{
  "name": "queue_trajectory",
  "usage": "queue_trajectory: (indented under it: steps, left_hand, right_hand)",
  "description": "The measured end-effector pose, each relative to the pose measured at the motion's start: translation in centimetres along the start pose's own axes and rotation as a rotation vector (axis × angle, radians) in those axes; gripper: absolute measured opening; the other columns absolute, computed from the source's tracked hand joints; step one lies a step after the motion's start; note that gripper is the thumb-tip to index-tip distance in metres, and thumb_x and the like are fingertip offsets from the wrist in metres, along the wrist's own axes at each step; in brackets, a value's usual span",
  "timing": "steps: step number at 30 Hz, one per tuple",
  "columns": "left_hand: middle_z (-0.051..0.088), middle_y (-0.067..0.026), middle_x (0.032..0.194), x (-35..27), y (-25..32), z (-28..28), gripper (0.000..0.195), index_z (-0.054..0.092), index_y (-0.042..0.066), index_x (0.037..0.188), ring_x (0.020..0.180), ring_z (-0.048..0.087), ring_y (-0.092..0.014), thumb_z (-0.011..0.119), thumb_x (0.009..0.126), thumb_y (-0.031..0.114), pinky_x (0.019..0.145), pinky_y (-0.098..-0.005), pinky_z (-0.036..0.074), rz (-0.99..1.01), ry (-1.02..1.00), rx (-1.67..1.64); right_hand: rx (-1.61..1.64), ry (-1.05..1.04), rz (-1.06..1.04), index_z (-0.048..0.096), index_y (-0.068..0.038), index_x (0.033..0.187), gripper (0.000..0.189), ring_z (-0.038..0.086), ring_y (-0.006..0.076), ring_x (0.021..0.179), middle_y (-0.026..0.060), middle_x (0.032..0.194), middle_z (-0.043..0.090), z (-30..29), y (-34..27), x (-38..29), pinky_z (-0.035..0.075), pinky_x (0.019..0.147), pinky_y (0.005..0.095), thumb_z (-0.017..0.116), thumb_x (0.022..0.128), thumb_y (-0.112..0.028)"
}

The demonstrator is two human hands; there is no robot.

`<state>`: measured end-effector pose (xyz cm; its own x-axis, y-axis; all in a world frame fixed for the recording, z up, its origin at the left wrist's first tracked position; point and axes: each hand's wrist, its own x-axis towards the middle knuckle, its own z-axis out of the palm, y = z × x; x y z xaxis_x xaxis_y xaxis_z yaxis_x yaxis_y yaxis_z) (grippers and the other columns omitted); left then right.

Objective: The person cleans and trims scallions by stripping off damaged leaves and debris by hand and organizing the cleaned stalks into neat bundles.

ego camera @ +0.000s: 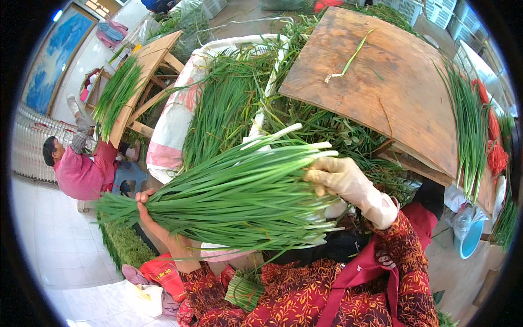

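A large fanned bundle of garlic chives (229,200) lies across the view before me, its leaf tips at the left and pale stem ends at the right. My left hand (161,222), bare, is wrapped around the leaves near their tips. At the stem end, my right hand (347,186) wears a cream rubber glove, its curled fingers gripping a few upper stems. Part of their grip is hidden. Below the bundle, a bunch with evenly cut stems (245,291) rests by my lap. Beyond it, more loose chives (220,98) fill a crate lined with a white woven sack (167,143).
At the right stands a plywood-topped table (392,77) with one loose stalk; chives (470,135) and red mesh bags (495,135) lie beyond. A blue basin (470,241) is lower right. At left, a co-worker in pink (83,175) sits by a wooden bench (143,77) holding chives.
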<state>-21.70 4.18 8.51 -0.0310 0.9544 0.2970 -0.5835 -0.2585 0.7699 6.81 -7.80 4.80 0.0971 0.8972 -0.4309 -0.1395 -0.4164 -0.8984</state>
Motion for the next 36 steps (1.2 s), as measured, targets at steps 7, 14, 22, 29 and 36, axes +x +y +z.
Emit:
queue_trajectory:
  steps: [7, 14, 22, 29, 36]
  left_hand:
    - [0.043, -0.0009, 0.089, 1.2, -1.2, -0.9, 0.012, 0.042, 0.01, 0.092, 0.092, 0.042, -0.012, 0.039, 0.087, 0.02, 0.089, -0.0263, 0.029, -0.023, -0.029, 0.028]
    - [0.043, -0.0001, 0.089, 1.6, -1.5, -0.5, 0.012, 0.041, 0.009, 0.093, 0.091, 0.042, -0.011, 0.039, 0.087, 0.019, 0.088, -0.025, 0.03, -0.085, -0.031, -0.053]
    - [0.043, 0.0001, 0.09, 2.0, -1.4, -1.8, 0.014, 0.042, 0.008, 0.095, 0.091, 0.042, -0.01, 0.04, 0.086, 0.019, 0.087, -0.0245, 0.032, -0.132, -0.095, -0.167]
    - [0.047, -0.0016, 0.095, 2.0, -1.8, -1.9, 0.02, 0.044, 0.008, 0.1, 0.094, 0.045, -0.012, 0.041, 0.087, 0.023, 0.088, -0.0262, 0.032, -0.128, -0.028, -0.047]
    - [0.047, -0.0026, 0.099, 2.0, -2.6, -3.4, 0.021, 0.045, 0.007, 0.1, 0.097, 0.043, -0.012, 0.041, 0.087, 0.023, 0.089, -0.0268, 0.031, -0.174, -0.062, -0.073]
  right_hand:
    - [0.102, 0.587, -0.121, 0.056, -0.004, 0.087, 0.019, 0.04, 0.0043, 0.044, 0.0007, 0.058, 0.054, -7.2, 6.7, -1.7, 0.031, 0.041, 0.0161, 0.051, 0.083, -0.022]
    - [-0.444, 0.465, -0.657, 0.058, -0.009, 0.092, 0.02, 0.055, 0.0178, 0.073, 0.0047, 0.085, 0.057, -2.8, 0.4, 1.3, 0.044, 0.066, 0.0286, 0.057, 0.077, -0.022]
    - [-0.614, 0.242, -0.617, 0.06, -0.009, 0.086, 0.019, 0.056, 0.0225, 0.065, 0.0067, 0.075, 0.058, -1.2, 0.0, 4.5, 0.044, 0.061, 0.0302, 0.059, 0.075, -0.024]
    - [-0.02, 0.369, -0.222, 0.057, 0.0, 0.088, 0.02, 0.046, 0.0066, 0.051, 0.001, 0.066, 0.056, -2.9, 0.6, 2.6, 0.039, 0.051, 0.0201, 0.055, 0.079, -0.018]
    - [-0.264, 0.478, 0.175, 0.057, -0.002, 0.092, 0.03, 0.057, 0.0169, 0.061, 0.0123, 0.077, 0.06, -9.9, 12.5, -1.7, 0.045, 0.058, 0.0265, 0.047, 0.082, -0.028]
